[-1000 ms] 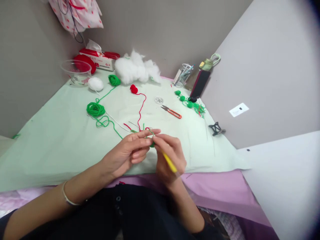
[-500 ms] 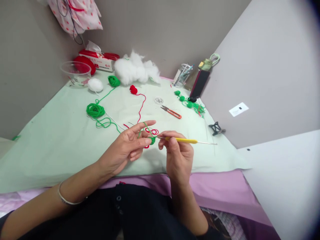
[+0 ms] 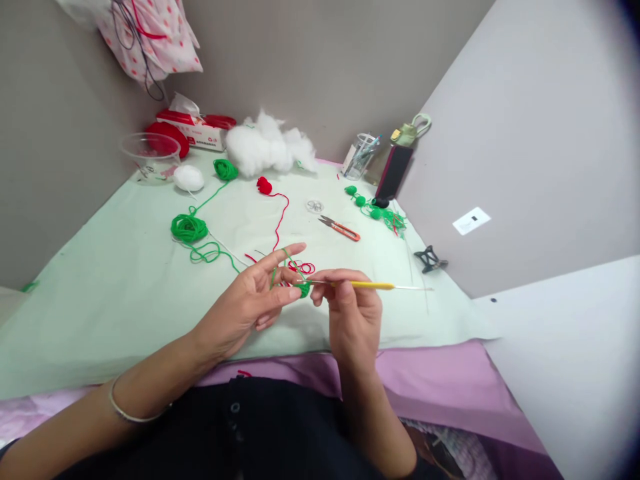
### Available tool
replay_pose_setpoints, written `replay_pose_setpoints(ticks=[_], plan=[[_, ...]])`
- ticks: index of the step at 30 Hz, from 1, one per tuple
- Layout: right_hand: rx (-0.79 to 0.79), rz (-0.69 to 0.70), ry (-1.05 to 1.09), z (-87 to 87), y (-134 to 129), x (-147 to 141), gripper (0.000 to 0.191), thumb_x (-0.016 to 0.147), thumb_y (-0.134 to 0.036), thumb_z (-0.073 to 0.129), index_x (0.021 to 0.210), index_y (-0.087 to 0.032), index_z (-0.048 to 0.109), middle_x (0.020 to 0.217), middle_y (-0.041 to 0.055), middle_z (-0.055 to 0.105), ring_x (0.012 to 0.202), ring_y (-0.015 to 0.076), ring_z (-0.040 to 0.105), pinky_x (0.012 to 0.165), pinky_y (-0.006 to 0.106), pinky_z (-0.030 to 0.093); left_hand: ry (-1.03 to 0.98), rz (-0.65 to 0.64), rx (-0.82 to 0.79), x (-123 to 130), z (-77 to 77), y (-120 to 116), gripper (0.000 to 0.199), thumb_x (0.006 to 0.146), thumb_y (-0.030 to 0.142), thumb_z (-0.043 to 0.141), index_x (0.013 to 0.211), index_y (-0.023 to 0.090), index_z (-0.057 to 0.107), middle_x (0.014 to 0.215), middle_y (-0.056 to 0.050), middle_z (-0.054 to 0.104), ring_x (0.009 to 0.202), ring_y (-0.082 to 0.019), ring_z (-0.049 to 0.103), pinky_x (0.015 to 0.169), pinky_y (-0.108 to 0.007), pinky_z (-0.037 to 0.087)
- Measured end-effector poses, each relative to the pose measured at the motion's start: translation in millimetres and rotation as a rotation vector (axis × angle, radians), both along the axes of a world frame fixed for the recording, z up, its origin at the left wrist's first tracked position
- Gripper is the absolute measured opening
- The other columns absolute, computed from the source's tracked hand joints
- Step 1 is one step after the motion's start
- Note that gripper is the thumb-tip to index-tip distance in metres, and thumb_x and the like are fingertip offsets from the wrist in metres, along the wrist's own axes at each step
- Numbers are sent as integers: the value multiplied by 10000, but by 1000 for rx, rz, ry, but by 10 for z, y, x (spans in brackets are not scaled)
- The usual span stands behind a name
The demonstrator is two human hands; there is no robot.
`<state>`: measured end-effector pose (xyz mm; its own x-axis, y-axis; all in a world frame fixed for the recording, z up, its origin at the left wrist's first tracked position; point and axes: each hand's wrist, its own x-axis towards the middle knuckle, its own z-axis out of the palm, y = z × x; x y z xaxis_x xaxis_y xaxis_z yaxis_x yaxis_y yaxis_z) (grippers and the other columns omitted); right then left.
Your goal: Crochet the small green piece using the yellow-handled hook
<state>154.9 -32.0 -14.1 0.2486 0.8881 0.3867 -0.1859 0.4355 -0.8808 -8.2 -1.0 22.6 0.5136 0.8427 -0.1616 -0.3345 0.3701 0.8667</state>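
Observation:
Between thumb and fingers, my left hand [image 3: 255, 297] pinches a small green crochet piece [image 3: 304, 289]. Green yarn runs over its raised index finger. My right hand [image 3: 353, 310] is closed around a crochet hook [image 3: 373, 285] with a yellow handle, held nearly level. The hook's metal tip meets the green piece; whether yarn is caught on it is too small to tell. Behind the fingers lie loops of red yarn [image 3: 307, 268]. From the left, a green yarn bundle [image 3: 189, 228] trails strands toward my left hand.
Orange thread snips [image 3: 340, 229] and a small clear round case [image 3: 315, 207] lie beyond my hands. White stuffing [image 3: 267, 147], a tissue box [image 3: 197, 131] and a plastic tub [image 3: 151, 157] stand at the back. Small green balls [image 3: 360, 200], a bottle [image 3: 400, 157] and a black clip [image 3: 431, 259] are right.
The whole scene sits slightly lower and further left, as the camera has shifted. The hook lies a little flatter. Both hands keep their holds.

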Motion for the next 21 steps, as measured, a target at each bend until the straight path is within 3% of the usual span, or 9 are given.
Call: replay_pose_setpoints(ticks=[6, 9, 15, 18, 21], plan=[[-31, -19, -8, 56, -9, 14, 227, 1025, -404, 606, 933, -226, 712, 834, 11, 769, 617, 115, 669, 617, 276, 584, 41, 18, 55, 2, -41, 3, 653, 825, 276, 857, 1440, 260, 639, 967, 16, 608, 465, 9, 362, 400, -186, 236], [41, -89, -201, 76, -76, 20, 194, 1054, -300, 549, 997, -239, 724, 901, 23, 770, 699, 130, 702, 675, 297, 611, 100, 63, 113, -6, -61, -7, 622, 839, 289, 848, 1431, 280, 656, 954, 22, 597, 481, -2, 378, 415, -195, 260], [378, -286, -705, -32, -150, -32, 269, 1026, -141, 528, 1190, -267, 700, 1006, 71, 784, 941, 197, 746, 775, 363, 641, 233, 239, 249, 33, -31, -79, 562, 837, 187, 832, 1377, 252, 694, 876, 36, 589, 549, -27, 395, 500, -180, 347], [439, -416, -845, -136, -128, -75, 372, 983, -111, 604, 1277, -320, 694, 1066, 75, 776, 944, 204, 750, 743, 355, 642, 150, 215, 172, 51, -26, -88, 637, 773, 148, 877, 1371, 248, 683, 862, 47, 596, 521, -16, 393, 471, -167, 328], [431, -462, -804, -159, -116, -83, 372, 959, -119, 662, 1224, -367, 742, 1088, 60, 758, 976, 202, 742, 765, 349, 633, -32, 55, -57, 34, -38, -44, 596, 794, 193, 873, 1357, 199, 679, 751, 67, 557, 447, 2, 295, 404, -153, 245]])
